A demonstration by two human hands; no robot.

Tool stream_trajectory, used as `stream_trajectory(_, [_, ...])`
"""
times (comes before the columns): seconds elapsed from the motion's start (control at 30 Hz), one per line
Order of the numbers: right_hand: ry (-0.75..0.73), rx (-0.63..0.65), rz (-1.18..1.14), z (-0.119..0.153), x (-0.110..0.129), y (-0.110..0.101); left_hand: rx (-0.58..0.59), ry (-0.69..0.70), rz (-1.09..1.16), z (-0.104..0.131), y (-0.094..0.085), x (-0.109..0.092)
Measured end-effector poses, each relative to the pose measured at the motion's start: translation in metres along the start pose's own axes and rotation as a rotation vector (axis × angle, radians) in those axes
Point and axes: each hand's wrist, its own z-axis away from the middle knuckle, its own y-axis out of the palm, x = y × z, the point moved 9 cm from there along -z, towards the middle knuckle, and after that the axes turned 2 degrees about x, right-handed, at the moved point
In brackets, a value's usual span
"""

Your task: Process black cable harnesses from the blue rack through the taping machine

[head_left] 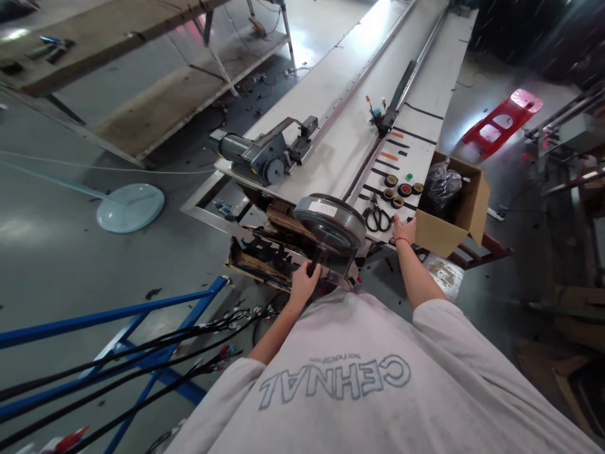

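My left hand (305,282) is at the front end of the long white bench (326,151), its thumb and fingers closed around a small black piece (312,268). Just above it stands a large dark roll (331,221) with a white label. My right hand (405,229) rests at the bench's front right corner, fingers apart, beside the cardboard box; it seems to hold nothing. Left of that hand lie black-handled scissors (378,217). Several small tape rolls (397,202) sit behind them, and a green cap-like piece (409,176) lies nearby.
The open cardboard box (442,233) holds dark plastic-wrapped goods. A motor unit (265,151) is mounted on the bench's left side. On the left are a blue frame (179,296) and black cables (155,347). A red stool (503,123) is at the right.
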Motion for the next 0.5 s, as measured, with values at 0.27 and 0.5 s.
stream_trajectory(0.27, [-0.576,0.142,0.010,0.027,0.126,0.003,0.029,-0.038,0.359,-0.003,0.007,0.007])
stream_trajectory(0.5, [-0.761,0.954,0.164,0.131,0.280,0.107,0.004,-0.137,0.540,-0.024,0.012,0.005])
